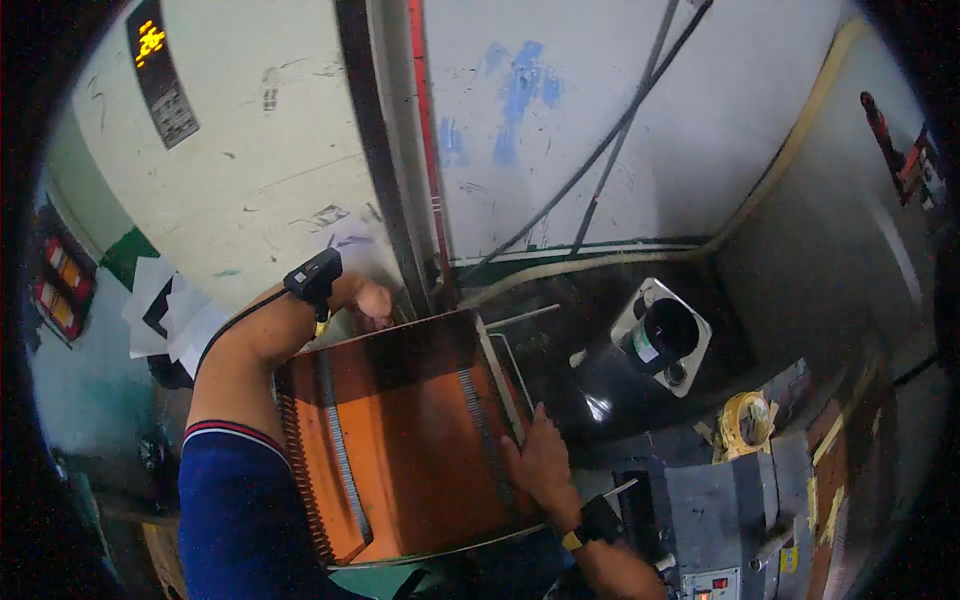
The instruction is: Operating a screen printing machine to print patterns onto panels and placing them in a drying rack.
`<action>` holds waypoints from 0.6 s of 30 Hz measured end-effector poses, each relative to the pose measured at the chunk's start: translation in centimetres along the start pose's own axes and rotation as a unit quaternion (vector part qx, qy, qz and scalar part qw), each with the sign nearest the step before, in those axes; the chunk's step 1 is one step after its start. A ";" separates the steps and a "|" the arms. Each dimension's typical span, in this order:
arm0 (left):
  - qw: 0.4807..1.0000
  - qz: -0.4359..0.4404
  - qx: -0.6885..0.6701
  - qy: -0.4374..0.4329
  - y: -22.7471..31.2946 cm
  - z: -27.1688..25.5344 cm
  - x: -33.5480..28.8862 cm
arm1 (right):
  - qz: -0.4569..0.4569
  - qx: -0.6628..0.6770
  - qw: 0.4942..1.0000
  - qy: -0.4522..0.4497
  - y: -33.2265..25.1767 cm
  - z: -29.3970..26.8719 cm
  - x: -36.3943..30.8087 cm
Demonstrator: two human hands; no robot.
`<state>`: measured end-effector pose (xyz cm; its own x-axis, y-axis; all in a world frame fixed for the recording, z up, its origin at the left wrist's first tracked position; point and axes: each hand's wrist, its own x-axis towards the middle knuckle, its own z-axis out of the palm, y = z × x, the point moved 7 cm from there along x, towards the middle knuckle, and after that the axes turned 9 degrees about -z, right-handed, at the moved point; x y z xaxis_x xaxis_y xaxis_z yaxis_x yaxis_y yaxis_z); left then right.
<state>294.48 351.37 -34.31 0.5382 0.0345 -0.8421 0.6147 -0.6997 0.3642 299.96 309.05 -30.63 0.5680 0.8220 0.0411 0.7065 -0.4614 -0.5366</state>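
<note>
An open box (420, 440) with an orange inside and grey ribbed strips along its walls fills the space between my arms. Just past its far edge is my left hand (372, 302), fingers curled; the box rim and the shadow hide what they hold, if anything. At the box's right side my right hand (543, 462) closes on the edge, thumb toward the inside, fingers by a thin metal wire handle (513, 370). Each wrist carries a small black device on a strap.
A metal plate with a black cylinder (672, 335) stands at the right. Nearer lies a roll of yellow tape (746, 423) on a grey surface, above a switch panel (711, 584). White papers (165, 310) hang at the left. A pale cabinet (250, 150) and a white wall (640, 120) rise behind.
</note>
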 end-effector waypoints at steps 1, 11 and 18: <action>1.000 0.002 0.003 -0.005 0.6 -0.2 0.5 | -0.025 0.001 1.000 0.018 -0.1 0.0 0.0; 0.998 0.006 0.055 -0.016 4.6 0.0 3.7 | 0.001 -0.014 1.000 -0.003 0.1 0.2 -0.1; 0.997 -0.020 0.073 -0.030 3.1 0.6 2.4 | -0.007 -0.024 1.000 -0.002 -0.4 -0.4 0.0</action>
<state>297.34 348.81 -35.46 0.4767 0.0240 -0.8787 0.5419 -0.7951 0.2723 299.88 309.12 -30.06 0.5561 0.8298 0.0460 0.7343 -0.4646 -0.4949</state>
